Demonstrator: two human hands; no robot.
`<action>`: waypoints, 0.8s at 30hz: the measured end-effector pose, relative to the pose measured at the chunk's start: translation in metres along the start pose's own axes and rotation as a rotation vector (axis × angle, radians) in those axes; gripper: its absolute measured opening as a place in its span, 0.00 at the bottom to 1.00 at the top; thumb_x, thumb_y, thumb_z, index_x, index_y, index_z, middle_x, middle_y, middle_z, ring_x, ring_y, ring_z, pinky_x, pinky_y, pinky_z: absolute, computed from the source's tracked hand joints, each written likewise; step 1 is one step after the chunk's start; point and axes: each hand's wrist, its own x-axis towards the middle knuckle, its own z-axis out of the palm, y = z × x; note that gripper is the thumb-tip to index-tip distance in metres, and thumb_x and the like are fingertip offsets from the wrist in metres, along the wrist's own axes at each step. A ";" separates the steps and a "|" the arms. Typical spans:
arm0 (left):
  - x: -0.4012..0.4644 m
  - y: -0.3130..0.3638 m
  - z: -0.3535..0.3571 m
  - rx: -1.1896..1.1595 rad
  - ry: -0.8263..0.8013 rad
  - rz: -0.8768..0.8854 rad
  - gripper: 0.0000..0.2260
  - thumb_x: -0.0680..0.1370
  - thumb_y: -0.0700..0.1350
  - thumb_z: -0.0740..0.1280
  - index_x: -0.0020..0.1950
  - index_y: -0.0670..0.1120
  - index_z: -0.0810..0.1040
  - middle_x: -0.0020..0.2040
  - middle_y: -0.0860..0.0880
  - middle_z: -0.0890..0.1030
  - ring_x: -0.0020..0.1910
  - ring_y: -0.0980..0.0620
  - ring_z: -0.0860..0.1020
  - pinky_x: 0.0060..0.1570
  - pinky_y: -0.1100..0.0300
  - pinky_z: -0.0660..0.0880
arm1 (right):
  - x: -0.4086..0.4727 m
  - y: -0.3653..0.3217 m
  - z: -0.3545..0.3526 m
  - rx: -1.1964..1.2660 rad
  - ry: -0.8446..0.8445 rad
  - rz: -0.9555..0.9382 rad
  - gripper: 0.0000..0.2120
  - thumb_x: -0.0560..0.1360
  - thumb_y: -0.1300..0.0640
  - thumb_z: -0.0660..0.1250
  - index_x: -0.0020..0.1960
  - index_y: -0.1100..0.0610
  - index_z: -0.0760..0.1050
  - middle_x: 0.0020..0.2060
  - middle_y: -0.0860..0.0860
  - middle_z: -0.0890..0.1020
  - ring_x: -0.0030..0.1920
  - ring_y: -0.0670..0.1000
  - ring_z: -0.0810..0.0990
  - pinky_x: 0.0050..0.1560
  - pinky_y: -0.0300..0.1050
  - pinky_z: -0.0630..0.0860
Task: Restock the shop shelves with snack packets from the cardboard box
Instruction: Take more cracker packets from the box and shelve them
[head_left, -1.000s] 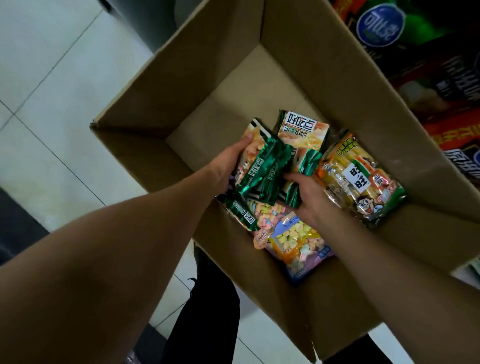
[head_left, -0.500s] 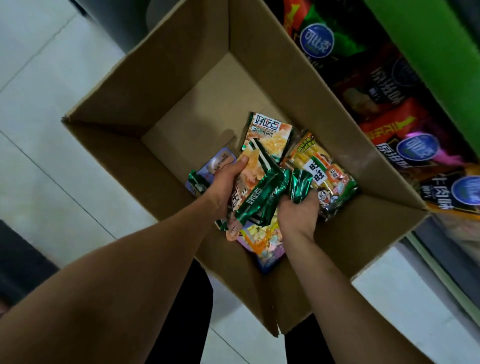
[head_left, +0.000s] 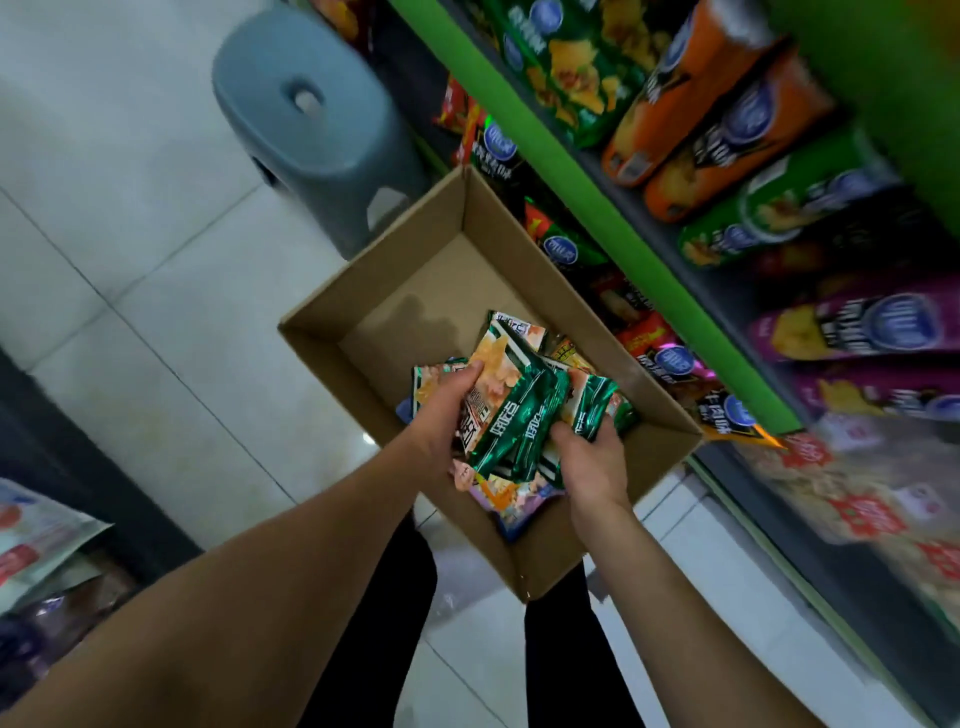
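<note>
I see a grey stool (head_left: 311, 119) on the floor at far left, beyond the cardboard box (head_left: 395, 291). Over the box's near right corner, my left hand (head_left: 441, 410) has its grip curled round the left edge of a bunch of green snack packets (head_left: 519, 415), thumb on top. My right hand (head_left: 592, 457) pinches the bunch's lower right end. The packets' long axis runs from near me up and away. More packets lie beneath in the box. The shop shelves (head_left: 597, 171) stand to the right, so I judge the right hand is nearer and the bunch must travel rightward and upward.
</note>
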 end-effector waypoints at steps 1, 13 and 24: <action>-0.022 0.010 0.008 0.046 0.025 -0.007 0.22 0.79 0.58 0.64 0.64 0.43 0.80 0.60 0.38 0.82 0.60 0.38 0.80 0.63 0.43 0.76 | -0.019 -0.011 -0.010 0.005 -0.004 -0.003 0.34 0.73 0.52 0.67 0.77 0.52 0.61 0.71 0.52 0.72 0.65 0.54 0.75 0.70 0.54 0.68; -0.270 0.096 0.109 0.554 -0.174 -0.010 0.34 0.56 0.61 0.83 0.56 0.45 0.81 0.51 0.46 0.85 0.47 0.49 0.84 0.44 0.54 0.80 | -0.221 -0.098 -0.131 0.340 -0.120 -0.043 0.13 0.79 0.49 0.65 0.63 0.46 0.71 0.52 0.45 0.82 0.46 0.46 0.82 0.39 0.42 0.77; -0.391 -0.010 0.260 0.609 -0.206 0.150 0.17 0.65 0.59 0.75 0.42 0.47 0.86 0.46 0.47 0.86 0.45 0.49 0.81 0.51 0.58 0.75 | -0.314 -0.052 -0.317 0.511 -0.289 -0.294 0.11 0.79 0.54 0.63 0.59 0.54 0.78 0.51 0.55 0.86 0.50 0.57 0.86 0.41 0.52 0.82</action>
